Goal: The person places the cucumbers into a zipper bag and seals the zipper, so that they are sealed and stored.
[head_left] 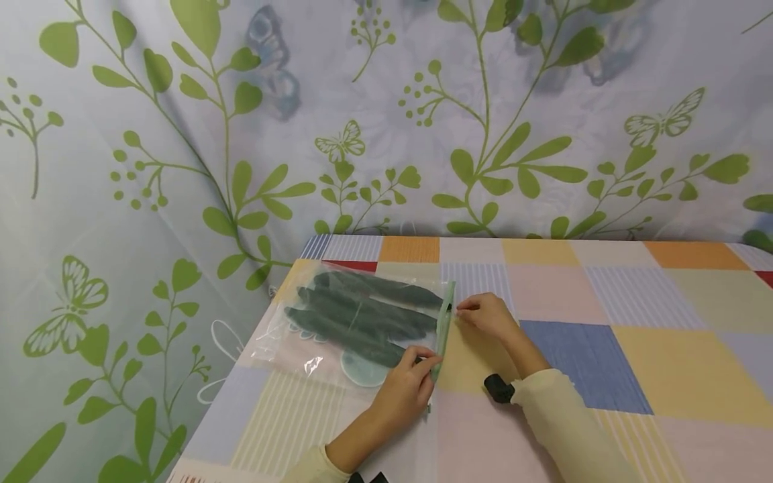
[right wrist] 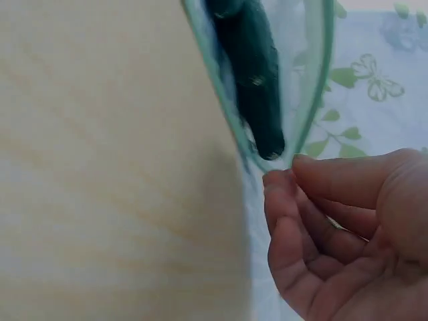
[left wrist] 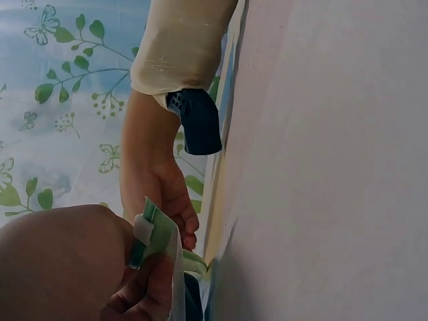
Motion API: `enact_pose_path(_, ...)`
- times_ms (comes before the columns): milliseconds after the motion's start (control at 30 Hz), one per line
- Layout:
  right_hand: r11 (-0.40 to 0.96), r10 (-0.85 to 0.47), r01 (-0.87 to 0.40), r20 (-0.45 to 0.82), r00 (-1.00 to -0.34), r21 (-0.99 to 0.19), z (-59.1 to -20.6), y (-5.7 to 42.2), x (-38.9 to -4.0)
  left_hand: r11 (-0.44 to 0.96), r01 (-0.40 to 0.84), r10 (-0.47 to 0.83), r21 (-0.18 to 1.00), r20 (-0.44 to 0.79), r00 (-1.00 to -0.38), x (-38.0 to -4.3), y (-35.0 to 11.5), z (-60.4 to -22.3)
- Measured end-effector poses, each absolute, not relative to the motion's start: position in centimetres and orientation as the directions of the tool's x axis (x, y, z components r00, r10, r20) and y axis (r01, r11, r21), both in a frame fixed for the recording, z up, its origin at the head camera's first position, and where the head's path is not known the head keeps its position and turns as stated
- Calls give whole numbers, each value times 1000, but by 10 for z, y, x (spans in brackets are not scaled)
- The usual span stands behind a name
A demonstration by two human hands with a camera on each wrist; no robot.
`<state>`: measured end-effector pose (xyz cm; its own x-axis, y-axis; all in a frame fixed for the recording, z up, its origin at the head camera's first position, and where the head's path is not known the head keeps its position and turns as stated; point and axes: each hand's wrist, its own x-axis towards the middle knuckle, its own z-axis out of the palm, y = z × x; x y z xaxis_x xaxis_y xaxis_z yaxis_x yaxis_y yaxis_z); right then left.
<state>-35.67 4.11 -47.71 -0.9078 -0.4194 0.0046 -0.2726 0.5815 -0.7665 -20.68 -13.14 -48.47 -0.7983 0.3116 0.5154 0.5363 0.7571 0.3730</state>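
Observation:
A clear zip bag [head_left: 326, 365] with a green zip strip lies flat on the table, its mouth toward the right. Inside are several long dark green cucumbers [head_left: 362, 315]; the end of one cucumber [right wrist: 257, 87] shows within the parted mouth in the right wrist view. My left hand [head_left: 406, 389] pinches the near end of the green strip, where a small white slider [left wrist: 143, 229] shows in the left wrist view. At the strip's far part, my right hand [head_left: 488, 315] pinches the rim of the mouth between thumb and fingertips.
A patchwork-patterned cloth covers the table [head_left: 580, 362]. Behind and to the left hangs a leaf-and-butterfly printed curtain [head_left: 392, 121]. White cord loops [head_left: 226, 342] hang by the left table edge. A dark wrist camera [head_left: 498, 388] sits at the right sleeve.

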Motion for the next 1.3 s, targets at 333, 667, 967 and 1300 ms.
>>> enact_pose_path(333, 538, -489, -375, 82, -868, -754, -487, 31, -355, 755, 538, 319, 376, 507, -801, -204, -131, -485)
enact_pose_path(667, 484, -545, -427, 118, -830, -764, -492, 28, -356, 765, 563, 360, 314, 516, -777, -205, -131, -482)
enact_pose_path(967, 484, -603, -530, 173, -779, -696, -489, 27, -354, 765, 553, 347, 330, 512, -786, -205, -132, -480)
enact_pose_path(1300, 482, -553, -311, -8, -833, -819, -486, 41, -318, 773, 491, 285, 401, 473, -834, -201, -130, -483)
